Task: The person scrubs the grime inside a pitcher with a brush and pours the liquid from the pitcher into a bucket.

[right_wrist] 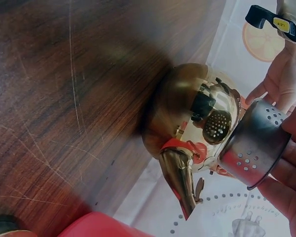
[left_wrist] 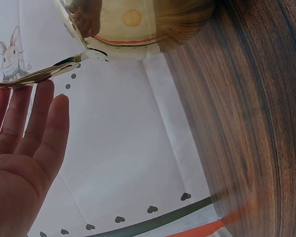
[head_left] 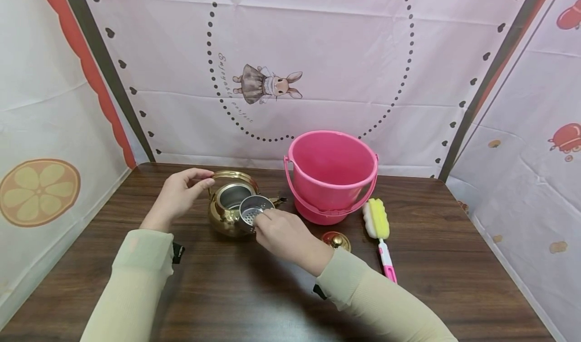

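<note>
A shiny gold teapot [head_left: 222,220] stands on the wooden table, its lid off and its spout toward the bucket. My left hand [head_left: 183,193] holds the teapot's raised handle [left_wrist: 34,76] between thumb and fingers. In my right hand [head_left: 286,236] is a perforated metal strainer [right_wrist: 256,143], pinched at its rim. The strainer is tilted beside the teapot's open mouth [head_left: 235,194], outside it. In the right wrist view, its holes show in the side wall, and its perforated base is mirrored on the teapot. The gold lid [head_left: 337,241] lies on the table behind my right wrist, partly hidden.
A pink bucket [head_left: 333,198] with its handle lowered stands at the back, right of the teapot. Right of the bucket lies a yellow and white sponge brush [head_left: 378,220] with a pink and white handle. Printed cloth walls [head_left: 345,59] enclose the table [head_left: 218,301].
</note>
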### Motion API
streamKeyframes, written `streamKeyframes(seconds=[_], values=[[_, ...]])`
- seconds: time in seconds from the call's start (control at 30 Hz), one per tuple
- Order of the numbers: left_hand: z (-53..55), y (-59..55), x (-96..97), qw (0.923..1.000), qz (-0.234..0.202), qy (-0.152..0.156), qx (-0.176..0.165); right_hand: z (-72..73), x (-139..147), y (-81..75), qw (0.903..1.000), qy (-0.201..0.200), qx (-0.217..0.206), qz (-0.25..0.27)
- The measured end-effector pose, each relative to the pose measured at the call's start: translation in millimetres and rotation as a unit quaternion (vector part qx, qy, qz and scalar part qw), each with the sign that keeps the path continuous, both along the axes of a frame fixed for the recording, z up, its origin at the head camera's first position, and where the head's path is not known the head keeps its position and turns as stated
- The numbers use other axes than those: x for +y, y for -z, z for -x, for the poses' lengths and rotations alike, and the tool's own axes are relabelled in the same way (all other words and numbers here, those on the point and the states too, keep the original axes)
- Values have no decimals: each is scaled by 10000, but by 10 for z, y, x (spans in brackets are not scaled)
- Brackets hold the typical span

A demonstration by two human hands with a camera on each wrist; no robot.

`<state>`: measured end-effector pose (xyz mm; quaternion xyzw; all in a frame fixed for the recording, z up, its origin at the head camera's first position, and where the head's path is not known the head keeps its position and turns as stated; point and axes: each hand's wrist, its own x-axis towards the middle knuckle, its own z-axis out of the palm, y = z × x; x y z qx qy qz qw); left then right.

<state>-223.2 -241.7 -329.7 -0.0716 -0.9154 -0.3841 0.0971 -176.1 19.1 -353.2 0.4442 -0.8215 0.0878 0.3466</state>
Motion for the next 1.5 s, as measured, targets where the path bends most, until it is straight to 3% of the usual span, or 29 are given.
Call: streamKeyframes(seconds=[1.5], values=[[-1, -1, 11, 10000, -33, -24, 34, -19, 239, 161, 9996, 127, -260, 20]])
